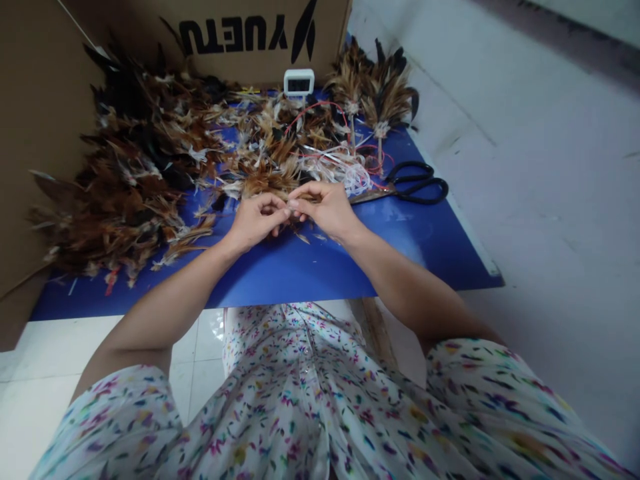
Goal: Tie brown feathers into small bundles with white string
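My left hand (256, 219) and my right hand (327, 208) meet fingertip to fingertip just above the near part of the blue table (320, 270). Both are closed in a pinch on small feathers, whose pale ends show between the fingertips; my fingers hide most of them. Brown feathers (273, 181) spread right behind my hands. Beyond my right hand lies a tangle of white and red string (343, 167). Scissors with black handles (417, 182) rest to the right, their blades partly behind that hand.
A large heap of brown and black feathers (130, 173) covers the table's left side. Two feather bundles on sticks (381, 130) lie at the back right. A small white digital timer (299, 82) stands before a cardboard box (240, 27), which walls the back and left.
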A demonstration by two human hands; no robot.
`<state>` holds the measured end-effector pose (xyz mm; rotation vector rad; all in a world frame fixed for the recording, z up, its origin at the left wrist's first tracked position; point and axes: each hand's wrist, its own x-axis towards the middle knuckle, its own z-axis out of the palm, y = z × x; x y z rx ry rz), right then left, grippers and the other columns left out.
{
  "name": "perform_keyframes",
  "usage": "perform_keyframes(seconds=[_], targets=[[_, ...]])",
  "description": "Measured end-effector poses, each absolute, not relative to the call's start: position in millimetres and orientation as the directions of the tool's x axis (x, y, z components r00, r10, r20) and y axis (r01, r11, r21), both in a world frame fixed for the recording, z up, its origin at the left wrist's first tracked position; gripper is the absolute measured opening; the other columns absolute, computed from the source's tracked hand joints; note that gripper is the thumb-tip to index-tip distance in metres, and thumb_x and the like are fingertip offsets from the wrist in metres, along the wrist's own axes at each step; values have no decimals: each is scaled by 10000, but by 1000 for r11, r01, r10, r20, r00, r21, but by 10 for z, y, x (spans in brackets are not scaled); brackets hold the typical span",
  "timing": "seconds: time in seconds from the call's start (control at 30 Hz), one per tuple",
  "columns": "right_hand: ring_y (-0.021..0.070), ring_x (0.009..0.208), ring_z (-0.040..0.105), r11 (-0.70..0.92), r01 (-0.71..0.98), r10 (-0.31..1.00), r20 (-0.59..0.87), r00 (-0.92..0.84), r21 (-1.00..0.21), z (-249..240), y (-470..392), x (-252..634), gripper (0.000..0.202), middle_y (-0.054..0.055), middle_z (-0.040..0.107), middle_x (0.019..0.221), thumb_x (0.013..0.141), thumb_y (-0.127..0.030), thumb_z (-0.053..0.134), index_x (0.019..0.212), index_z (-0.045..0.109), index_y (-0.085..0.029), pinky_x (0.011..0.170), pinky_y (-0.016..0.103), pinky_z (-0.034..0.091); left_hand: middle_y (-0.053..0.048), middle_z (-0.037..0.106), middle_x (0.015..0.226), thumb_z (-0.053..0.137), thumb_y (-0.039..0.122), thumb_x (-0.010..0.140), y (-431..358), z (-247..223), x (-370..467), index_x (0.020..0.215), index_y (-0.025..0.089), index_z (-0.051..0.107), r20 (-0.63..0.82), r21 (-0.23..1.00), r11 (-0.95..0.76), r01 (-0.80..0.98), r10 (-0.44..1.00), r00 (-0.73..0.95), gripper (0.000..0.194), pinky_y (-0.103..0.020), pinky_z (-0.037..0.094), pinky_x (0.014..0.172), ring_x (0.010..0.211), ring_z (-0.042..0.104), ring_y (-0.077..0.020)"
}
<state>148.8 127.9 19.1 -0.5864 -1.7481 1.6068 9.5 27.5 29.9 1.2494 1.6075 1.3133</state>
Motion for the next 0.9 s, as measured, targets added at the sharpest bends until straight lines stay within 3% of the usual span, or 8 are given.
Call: perform_keyframes(seconds=[0.27,0.37,0.47,0.6,0.73,0.9], targets=[[114,585,582,223,-53,783,211,-585,-973,160,1388,1515,110,-11,654,657,776,-278,724,816,705,-179,609,288,529,-18,685,603,746,336,735,247,309,75,717,142,638,32,972,36,233,959,-283,223,-172,341,380,401,505,-54],[161,756,633,437,27,776,362,-516,-899,180,1447,1562,81,23,701,817,771,-232,723,844,725,-197,776,354,536,-45,716,668,766,366,727,250,310,70,740,135,659,-31,990,70,125,957,-290,255,-173,298,346,406,508,-53],[212,960,628,637,87,688,515,-511,-766,233,1415,1600,99,47,714,968,785,-275,741,869,733,-222,911,389,487,-72,743,743,789,426,717,251,306,64,790,132,687,-84,995,97,30,953,-289,320,-172,281,338,424,524,-54],[203,874,625,722,106,567,497,-657,-684,284,1287,1610,191,38,723,858,884,-394,665,827,726,-222,899,383,452,-68,741,754,797,481,708,239,306,55,771,139,696,-91,996,92,-11,955,-283,362,-175,278,347,446,526,-55],[204,842,629,777,138,514,493,-702,-614,263,1234,1600,125,28,734,839,879,-302,668,808,727,-218,903,389,421,-75,745,767,791,515,709,231,304,47,765,142,710,-93,995,97,-1,958,-270,386,-177,290,354,467,531,-60],[188,815,629,749,105,531,498,-686,-655,264,1261,1606,163,31,731,834,899,-272,632,775,715,-204,853,351,438,-79,744,763,805,518,688,237,297,38,795,134,709,-98,995,94,-27,953,-288,410,-175,288,350,459,518,-60]])
